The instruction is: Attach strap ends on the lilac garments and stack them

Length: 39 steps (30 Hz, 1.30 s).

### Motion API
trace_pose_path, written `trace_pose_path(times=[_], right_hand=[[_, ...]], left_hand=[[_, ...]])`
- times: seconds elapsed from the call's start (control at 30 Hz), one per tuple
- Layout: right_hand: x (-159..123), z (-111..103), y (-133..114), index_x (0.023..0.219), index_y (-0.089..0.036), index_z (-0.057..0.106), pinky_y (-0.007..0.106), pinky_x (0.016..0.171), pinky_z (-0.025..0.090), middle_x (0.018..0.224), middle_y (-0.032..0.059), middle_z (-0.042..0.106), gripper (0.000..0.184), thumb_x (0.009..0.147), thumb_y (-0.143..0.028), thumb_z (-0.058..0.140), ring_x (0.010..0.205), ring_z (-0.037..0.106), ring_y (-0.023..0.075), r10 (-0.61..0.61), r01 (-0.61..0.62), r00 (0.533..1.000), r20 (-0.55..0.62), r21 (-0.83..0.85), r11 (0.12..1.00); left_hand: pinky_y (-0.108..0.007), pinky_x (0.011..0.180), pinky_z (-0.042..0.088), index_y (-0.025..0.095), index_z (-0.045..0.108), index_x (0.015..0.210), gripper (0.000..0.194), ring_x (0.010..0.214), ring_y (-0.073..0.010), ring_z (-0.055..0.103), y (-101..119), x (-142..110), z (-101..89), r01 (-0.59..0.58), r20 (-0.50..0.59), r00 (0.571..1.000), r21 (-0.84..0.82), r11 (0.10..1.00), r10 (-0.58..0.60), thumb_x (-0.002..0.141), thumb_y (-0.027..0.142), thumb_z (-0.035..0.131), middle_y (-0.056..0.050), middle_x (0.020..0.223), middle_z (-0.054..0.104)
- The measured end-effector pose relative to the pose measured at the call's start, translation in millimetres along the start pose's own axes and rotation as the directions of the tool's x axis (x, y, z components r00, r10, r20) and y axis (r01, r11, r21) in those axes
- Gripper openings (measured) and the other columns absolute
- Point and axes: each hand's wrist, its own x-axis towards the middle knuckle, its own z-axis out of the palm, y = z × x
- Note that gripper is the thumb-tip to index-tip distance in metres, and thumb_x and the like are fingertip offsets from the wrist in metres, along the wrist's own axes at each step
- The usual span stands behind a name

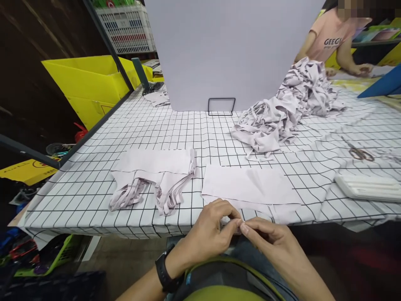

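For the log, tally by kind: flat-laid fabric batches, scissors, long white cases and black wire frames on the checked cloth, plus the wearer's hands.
Fabric batches (left batch, right batch): 2
Scissors: 1
White case: 1
Wire frame: 1
Hands (left hand, right hand): 2
Total: 7

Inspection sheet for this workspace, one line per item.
Surface: checked tablecloth, creased at right.
Job's things: layered fabric stack left; flat fabric piece nearer the hands; fabric heap behind.
Clutter: scissors and white plastic case, right.
Grippers: left hand and right hand, fingers pinched, tips meeting; anything between them unclear.
Cables: thin dark strands near lap, possibly cords.
Surroundings: upright pale panel; yellow bin, left; person beyond, right.
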Motion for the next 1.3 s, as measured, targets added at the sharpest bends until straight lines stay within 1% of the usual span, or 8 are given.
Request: trace_pose_path(times=[0.17,0.3,0.4,0.53,0.63,0.87,1.17,1.3], right_hand=[[10.2,2.5,-0.6,0.084,-0.020,0.079,0.026,0.062,0.045,0.073,0.0022,0.067,0.031,0.081,-0.050,0.075,0.068,0.056,0.0181,0.134,-0.134,0.991,0.006,0.105,0.985],[19.0,-1.0,-1.2,0.076,-0.020,0.074,0.026,0.066,0.046,0.073,0.0017,0.065,0.027,0.080,-0.046,0.075,0.072,0.057,0.0190,0.120,-0.118,0.992,-0.033,0.066,0.991],[23.9,-2.9,-1.3,0.070,-0.020,0.069,0.025,0.057,0.041,0.058,-0.0020,0.054,0.031,0.082,-0.049,0.072,0.058,0.048,0.0145,0.180,-0.171,0.978,-0.109,0.087,0.981],[33.2,-4.0,1.1,0.068,-0.018,0.070,0.024,0.049,0.037,0.048,-0.0020,0.053,0.037,0.080,-0.053,0.073,0.049,0.048,0.0134,0.290,-0.280,0.957,-0.020,0.208,0.937],[42.5,-3.5,-0.6,0.065,-0.016,0.071,0.023,0.047,0.039,0.053,0.0010,0.058,0.039,0.076,-0.053,0.077,0.050,0.051,0.0132,0.341,-0.324,0.940,0.005,0.323,0.889],[60.0,4.8,-17.8,0.054,-0.016,0.066,0.022,0.043,0.036,0.055,0.0007,0.056,0.041,0.059,-0.052,0.086,0.049,0.046,0.0107,0.433,-0.348,0.901,-0.039,0.532,0.772],[64.2,7.7,-11.8,0.056,-0.015,0.068,0.022,0.044,0.035,0.056,0.0026,0.059,0.038,0.059,-0.049,0.086,0.050,0.047,0.0110,0.431,-0.321,0.900,-0.061,0.575,0.752],[65.0,9.4,-17.4,0.049,-0.018,0.059,0.022,0.043,0.028,0.047,-0.0027,0.047,0.043,0.059,-0.051,0.084,0.047,0.039,0.0093,0.434,-0.333,0.900,-0.054,0.558,0.760]], left_hand=[[-0.027,0.073,0.049,0.020,0.066,0.076,0.015,0.074,-0.0146,0.062,-3.9,11.8,-6.1,0.102,0.068,0.992,0.025,0.994,-0.103,0.089,0.013,0.062,0.001,0.079,0.070],[-0.032,0.077,0.051,0.019,0.066,0.085,0.013,0.084,-0.0188,0.062,-20.1,22.9,-6.8,0.002,0.066,0.998,0.207,0.978,-0.016,0.095,0.016,0.057,-0.003,0.086,0.069],[-0.040,0.084,0.051,0.017,0.066,0.099,0.010,0.099,-0.0251,0.057,-33.7,33.6,-5.2,-0.116,0.108,0.992,0.500,0.858,0.071,0.095,0.015,0.058,-0.008,0.103,0.067],[-0.041,0.077,0.049,0.017,0.067,0.091,0.010,0.092,-0.0256,0.056,-45.1,46.1,-2.1,-0.201,0.190,0.977,0.691,0.694,0.093,0.094,0.015,0.058,-0.008,0.097,0.065],[-0.040,0.075,0.046,0.017,0.068,0.089,0.012,0.089,-0.0240,0.056,-50.4,50.3,-0.2,-0.212,0.155,0.977,0.683,0.699,0.145,0.092,0.012,0.058,-0.006,0.092,0.064],[-0.038,0.078,0.043,0.019,0.070,0.093,0.013,0.088,-0.0208,0.058,-53.5,51.5,-0.3,-0.205,0.020,0.975,0.452,0.868,0.220,0.095,0.015,0.058,-0.004,0.088,0.068],[-0.040,0.081,0.040,0.017,0.064,0.088,0.017,0.091,-0.0222,0.054,-48.9,50.6,1.6,-0.284,0.084,0.954,0.550,0.786,0.286,0.098,0.012,0.051,-0.004,0.083,0.066],[-0.042,0.084,0.040,0.016,0.061,0.086,0.016,0.092,-0.0237,0.053,-46.7,50.3,0.9,-0.344,0.166,0.937,0.593,0.728,0.308,0.098,0.011,0.051,-0.005,0.082,0.063]])
